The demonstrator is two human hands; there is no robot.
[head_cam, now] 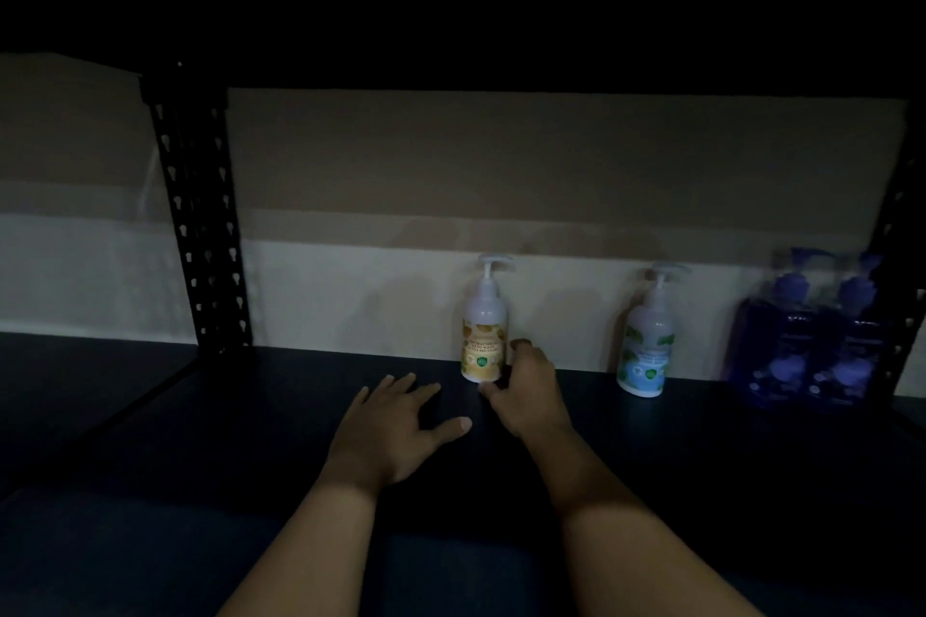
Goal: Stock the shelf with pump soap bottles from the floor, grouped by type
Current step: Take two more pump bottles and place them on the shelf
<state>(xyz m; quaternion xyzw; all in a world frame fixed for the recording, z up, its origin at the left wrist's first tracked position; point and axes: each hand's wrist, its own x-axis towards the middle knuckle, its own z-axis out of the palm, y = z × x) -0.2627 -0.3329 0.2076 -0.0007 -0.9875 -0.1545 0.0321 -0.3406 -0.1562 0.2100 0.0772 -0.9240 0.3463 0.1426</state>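
A white pump bottle with a yellow label [484, 331] stands upright at the back of the dark shelf [300, 416], against the wall. My right hand [528, 386] is at its lower right side, fingers curled around its base. My left hand [396, 421] rests flat on the shelf just left of the bottle, fingers spread, holding nothing. Further right stands a white pump bottle with a blue label [646, 346]. Two dark blue pump bottles [806, 341] stand side by side at the far right.
A black perforated shelf post [198, 215] rises at the left back, another post [902, 266] at the far right. The shelf above casts the scene dark. A pale wall runs behind the shelf.
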